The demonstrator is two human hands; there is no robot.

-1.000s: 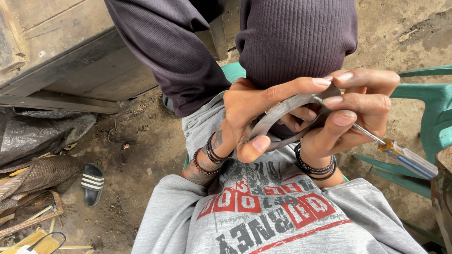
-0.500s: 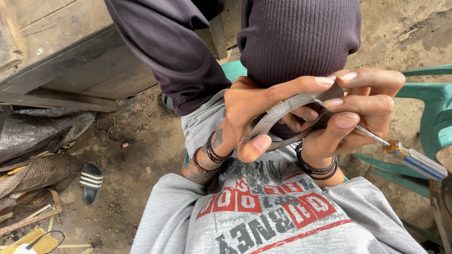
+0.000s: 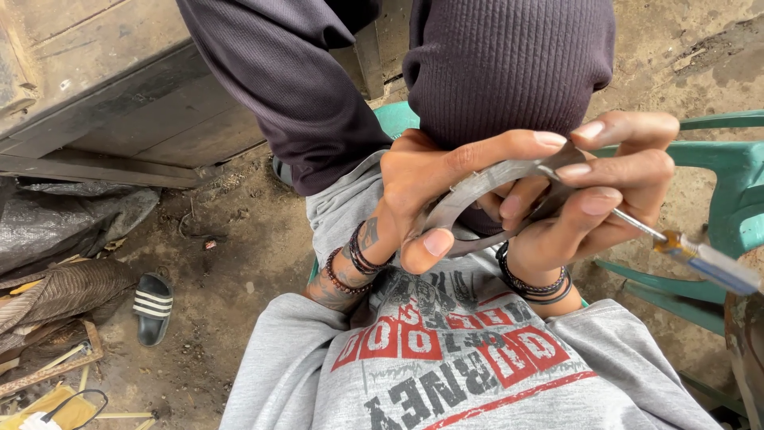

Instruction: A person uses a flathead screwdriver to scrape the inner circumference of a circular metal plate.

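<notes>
Ground (image 3: 231, 263) of bare packed dirt fills the left and upper right of the frame, with a weathered wooden structure (image 3: 103, 87) across the upper left. A green plastic chair (image 3: 732, 175) stands at the right edge. Low on the left, a black striped sandal (image 3: 153, 306) lies in the dirt.

In the centre of the frame, above the lap, the person's two hands meet around a flat grey metal ring (image 3: 477, 187). The left hand (image 3: 430, 191) has its grip closed on the ring, with the thumb pressed at the lower edge and the fingers spread over the upper rim. The right hand (image 3: 605, 191) is closed on a screwdriver (image 3: 704, 259). Its yellow and blue handle points to the lower right, and its shaft runs under the fingers to the ring's upper right edge.

The work in hand looks like picking or prying at the ring's rim. The tip itself is hidden by the fingers. To my eye this calls for a steady left hold and small, controlled pressure from the right.
</notes>
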